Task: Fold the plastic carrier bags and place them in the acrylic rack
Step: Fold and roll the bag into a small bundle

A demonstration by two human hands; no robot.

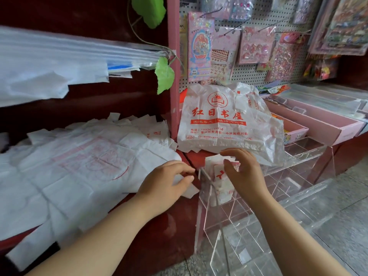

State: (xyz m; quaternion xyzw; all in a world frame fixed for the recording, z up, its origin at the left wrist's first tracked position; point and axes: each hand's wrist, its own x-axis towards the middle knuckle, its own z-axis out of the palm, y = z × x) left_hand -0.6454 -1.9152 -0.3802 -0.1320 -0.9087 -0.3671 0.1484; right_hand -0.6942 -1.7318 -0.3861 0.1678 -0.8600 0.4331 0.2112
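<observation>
Under the right hand [244, 173], a small bundle of folded bags [221, 187], white with red print, stands upright in the top corner compartment of the clear acrylic rack [282, 198]. Its upper edge pokes above the rim. The fingers curl over the top of the bundle and the thumb presses its near face, so the hand grips it.

Just left of that hand, across the rack's edge, the left hand [165, 183] lies on the red shelf [175, 226]. Its thumb and fingertips are drawn together on the near corner of the flat carrier bags [79, 166], pinching the white plastic. These bags spread in a creased, overlapping layer away to the left of the left hand.

Beyond both hands, a stack of printed bags [219, 120] leans upright, one crumpled edge draping down to touch the rack behind the right fingers. Farther off to the right of the right hand lie pink trays [328, 126]. Above them sticker packs [254, 46] hang on a pegboard.
</observation>
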